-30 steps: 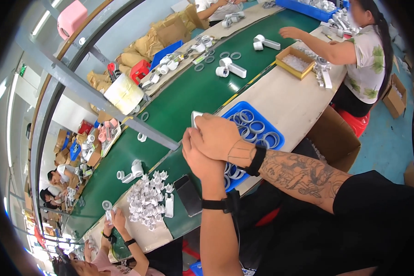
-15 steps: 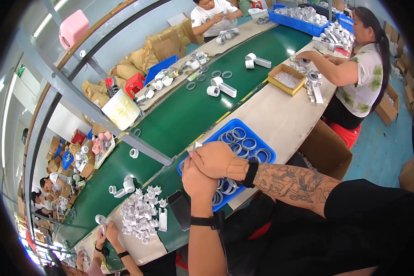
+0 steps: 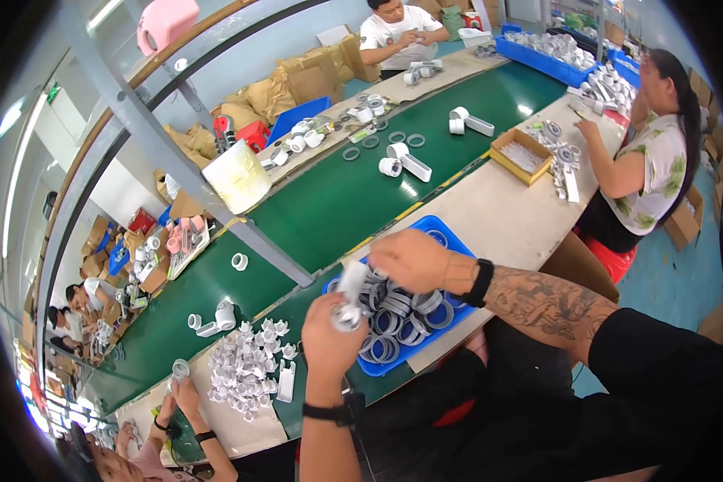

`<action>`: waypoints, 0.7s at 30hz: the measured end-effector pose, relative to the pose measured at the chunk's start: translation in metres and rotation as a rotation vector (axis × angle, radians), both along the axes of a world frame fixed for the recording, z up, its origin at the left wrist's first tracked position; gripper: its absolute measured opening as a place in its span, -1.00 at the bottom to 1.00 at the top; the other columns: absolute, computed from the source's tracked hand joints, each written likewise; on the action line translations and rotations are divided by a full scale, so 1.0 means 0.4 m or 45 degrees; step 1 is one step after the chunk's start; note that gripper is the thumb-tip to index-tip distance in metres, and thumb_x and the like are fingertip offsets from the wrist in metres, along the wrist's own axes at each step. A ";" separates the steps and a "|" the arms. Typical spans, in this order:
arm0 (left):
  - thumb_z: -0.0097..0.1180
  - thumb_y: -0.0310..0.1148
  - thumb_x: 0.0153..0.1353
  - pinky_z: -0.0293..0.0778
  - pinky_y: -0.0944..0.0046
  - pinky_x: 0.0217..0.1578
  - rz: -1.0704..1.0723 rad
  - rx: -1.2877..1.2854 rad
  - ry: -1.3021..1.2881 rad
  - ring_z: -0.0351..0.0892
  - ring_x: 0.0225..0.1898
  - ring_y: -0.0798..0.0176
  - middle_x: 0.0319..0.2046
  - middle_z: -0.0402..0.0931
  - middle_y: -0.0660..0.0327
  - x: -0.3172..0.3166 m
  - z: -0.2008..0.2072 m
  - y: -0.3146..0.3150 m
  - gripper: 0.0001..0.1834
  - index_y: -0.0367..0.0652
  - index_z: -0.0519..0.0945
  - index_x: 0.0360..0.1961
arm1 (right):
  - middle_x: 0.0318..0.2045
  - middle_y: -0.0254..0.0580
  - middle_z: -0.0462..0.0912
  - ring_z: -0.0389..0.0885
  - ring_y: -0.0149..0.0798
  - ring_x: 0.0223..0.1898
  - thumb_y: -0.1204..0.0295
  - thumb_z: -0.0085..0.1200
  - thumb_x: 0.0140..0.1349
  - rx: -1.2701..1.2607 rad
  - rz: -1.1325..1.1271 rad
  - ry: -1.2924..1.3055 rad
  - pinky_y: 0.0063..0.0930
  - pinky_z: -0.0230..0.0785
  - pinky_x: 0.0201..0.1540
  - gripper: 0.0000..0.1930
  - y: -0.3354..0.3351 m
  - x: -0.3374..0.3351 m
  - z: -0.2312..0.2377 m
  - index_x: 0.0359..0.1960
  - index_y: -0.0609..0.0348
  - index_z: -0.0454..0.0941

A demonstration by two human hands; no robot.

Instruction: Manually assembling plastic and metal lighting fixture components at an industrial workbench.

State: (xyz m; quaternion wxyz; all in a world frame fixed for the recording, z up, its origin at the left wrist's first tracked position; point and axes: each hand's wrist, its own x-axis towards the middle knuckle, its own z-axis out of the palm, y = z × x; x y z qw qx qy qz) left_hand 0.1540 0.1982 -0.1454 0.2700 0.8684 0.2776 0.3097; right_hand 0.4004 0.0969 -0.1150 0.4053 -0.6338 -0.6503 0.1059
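My left hand (image 3: 332, 341) is closed around a white plastic part with a flat handle (image 3: 351, 281). The part's round end, with a shiny ring-like opening, faces up by my thumb. My right hand (image 3: 414, 261) is just right of the handle, over the far left side of a blue tray (image 3: 450, 229); its fingers are curled down and blurred, so whether they hold anything is unclear. Grey rings (image 3: 398, 301) lie heaped in the tray, partly hidden by my hands.
A green conveyor belt (image 3: 313, 209) runs beyond the tray, carrying white handled parts (image 3: 414, 165). Left of me lies a pile of small white pieces (image 3: 245, 365). A yellow box (image 3: 522, 157) sits farther right, near a co-worker (image 3: 647, 153). A grey metal post (image 3: 269, 253) slants down to the belt's edge.
My hands, clasped together before, have parted: the left moved down slightly with the white part now visible, the right moved right. The view has shifted. The co-worker at right has raised a hand.
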 end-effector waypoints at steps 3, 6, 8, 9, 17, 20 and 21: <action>0.69 -0.44 0.06 0.57 -0.10 0.31 0.431 0.195 -0.278 0.71 0.21 -0.17 0.16 0.72 -0.05 -0.112 -0.022 -0.028 -0.47 -0.24 0.66 0.02 | -0.20 0.27 0.76 0.73 0.36 -0.07 0.21 -0.05 0.61 0.067 -0.257 0.007 0.16 0.57 0.03 -0.62 0.055 0.157 -0.162 -0.17 0.29 0.68; 0.69 -0.43 0.12 0.48 -0.15 0.39 0.888 0.278 -0.310 0.61 0.32 -0.23 0.26 0.63 -0.10 -0.238 -0.151 -0.032 -0.47 -0.27 0.63 0.03 | -0.25 0.23 0.77 0.75 0.22 -0.13 0.15 0.02 0.56 -0.224 -0.393 0.440 0.05 0.61 -0.02 -0.57 0.121 0.183 -0.212 -0.21 0.34 0.70; 0.70 -0.44 0.09 0.49 -0.19 0.38 0.968 0.340 -0.275 0.61 0.31 -0.23 0.23 0.64 -0.08 -0.288 -0.244 -0.023 -0.48 -0.26 0.64 0.01 | -0.30 0.11 0.78 0.78 -0.02 -0.23 0.08 0.11 0.52 -0.546 -0.428 0.767 -0.09 0.64 -0.15 -0.53 0.201 0.164 -0.204 -0.30 0.31 0.72; 0.71 -0.46 0.07 0.49 -0.23 0.37 1.011 0.389 -0.260 0.61 0.30 -0.23 0.20 0.65 -0.06 -0.317 -0.283 -0.016 -0.49 -0.25 0.64 -0.02 | -0.32 0.03 0.78 0.78 -0.16 -0.28 0.05 0.16 0.50 -0.688 -0.420 0.874 -0.17 0.65 -0.22 -0.52 0.239 0.147 -0.183 -0.35 0.29 0.73; 0.69 -0.28 0.05 0.37 -0.30 0.34 1.113 0.556 0.115 0.56 0.35 -0.18 0.20 0.68 0.15 -0.365 -0.331 0.003 -0.48 -0.10 0.66 -0.03 | -0.05 0.08 0.81 0.83 -0.07 -0.15 0.00 0.34 0.48 -0.331 -0.568 0.796 -0.19 0.69 -0.02 -0.35 0.469 0.067 -0.284 0.32 0.31 0.54; 0.69 -0.29 0.03 0.34 -0.29 0.35 1.156 0.477 0.036 0.55 0.35 -0.17 0.19 0.69 0.19 -0.394 -0.348 0.015 -0.48 -0.06 0.66 -0.02 | -0.10 -0.04 0.85 0.85 -0.08 -0.12 0.14 0.38 0.43 -0.165 -0.355 0.547 -0.17 0.67 0.00 -0.55 0.392 -0.083 -0.236 0.16 0.19 0.65; 0.70 -0.29 0.02 0.34 -0.29 0.35 1.135 0.443 -0.006 0.56 0.35 -0.18 0.19 0.69 0.19 -0.406 -0.347 0.020 -0.47 -0.05 0.66 -0.02 | -0.17 -0.13 0.85 0.86 -0.14 -0.18 0.21 0.40 0.40 -0.135 -0.245 0.520 -0.16 0.67 -0.10 -0.66 0.354 -0.152 -0.199 0.05 0.14 0.67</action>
